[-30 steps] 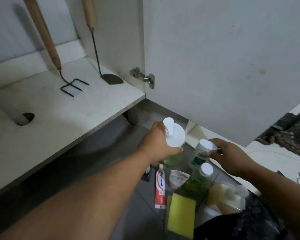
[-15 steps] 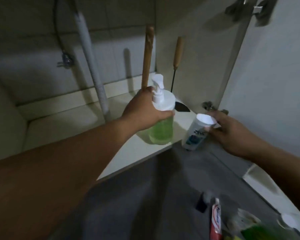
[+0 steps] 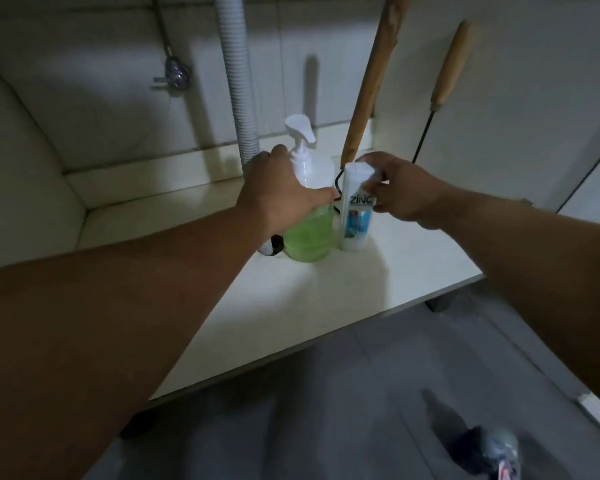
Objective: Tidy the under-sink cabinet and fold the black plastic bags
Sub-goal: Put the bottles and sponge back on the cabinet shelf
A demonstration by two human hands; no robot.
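A pump bottle of green liquid (image 3: 309, 233) stands upright on the white cabinet shelf (image 3: 326, 299). My left hand (image 3: 278, 195) grips it round the shoulder, below the white pump head. Right beside it stands a white bottle (image 3: 356, 220) with a blue label. My right hand (image 3: 399, 188) holds that bottle by its cap end. The two bottles stand almost touching. No black plastic bag is in view.
A corrugated drain hose (image 3: 238, 81) comes down behind the pump bottle. Two wooden-handled tools (image 3: 374, 74) (image 3: 447, 67) lean against the back and side walls. A valve (image 3: 175, 74) sits on the back wall. A small dark object (image 3: 485, 448) lies on the grey floor at lower right.
Both hands have carried the bottles from the floor up into the cabinet and set them down side by side, deeper on the shelf. The view has swung up toward the back wall.
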